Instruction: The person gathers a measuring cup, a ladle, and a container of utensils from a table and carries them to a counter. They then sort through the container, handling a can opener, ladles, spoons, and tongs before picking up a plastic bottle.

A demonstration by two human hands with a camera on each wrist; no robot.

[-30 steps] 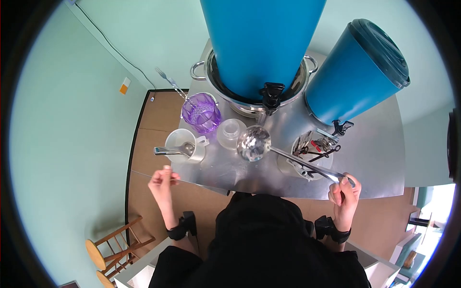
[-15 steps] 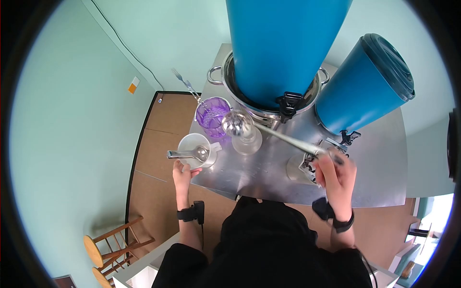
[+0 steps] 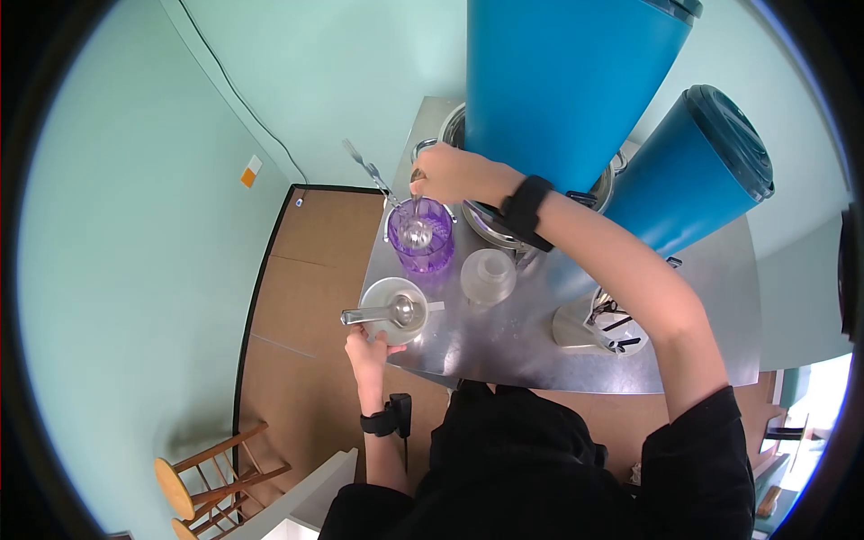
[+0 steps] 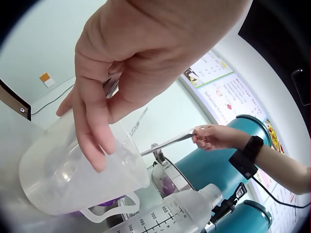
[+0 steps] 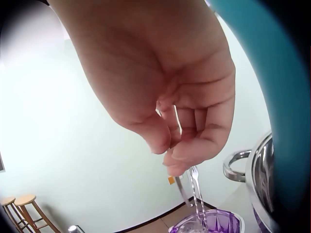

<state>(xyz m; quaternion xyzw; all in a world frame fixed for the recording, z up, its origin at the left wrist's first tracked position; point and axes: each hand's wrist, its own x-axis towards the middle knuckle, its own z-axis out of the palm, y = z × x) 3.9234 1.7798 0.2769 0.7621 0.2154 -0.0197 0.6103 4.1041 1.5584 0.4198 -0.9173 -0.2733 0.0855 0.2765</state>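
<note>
My right hand (image 3: pixel 454 175) grips a steel ladle (image 3: pixel 416 236) by its upper handle, the bowl down inside a purple faceted bucket (image 3: pixel 430 263). A long twisted-stem fork (image 3: pixel 366 165) also leans out of that bucket. In the right wrist view the fingertips pinch the handle above the purple rim. My left hand (image 3: pixel 367 355) holds the near side of a translucent white plastic jug (image 4: pixel 48 174), its fingers curved against the wall. A metal scoop (image 3: pixel 371 314) lies across the jug's mouth, its handle over the left hand. The jug's handle points right.
A clear marked shaker bottle (image 3: pixel 489 281) stands right of the jug. Behind it, a large blue dispenser (image 3: pixel 567 99) rises from a steel pot (image 3: pixel 490 229); a smaller blue dispenser (image 3: pixel 711 171) stands further right. A tub of utensils (image 3: pixel 576 328) sits near the steel table's front edge.
My right hand has carried the ladle from the table's right side across to the left and lowered its bowl into the purple bucket. My left hand has come up to the jug.
</note>
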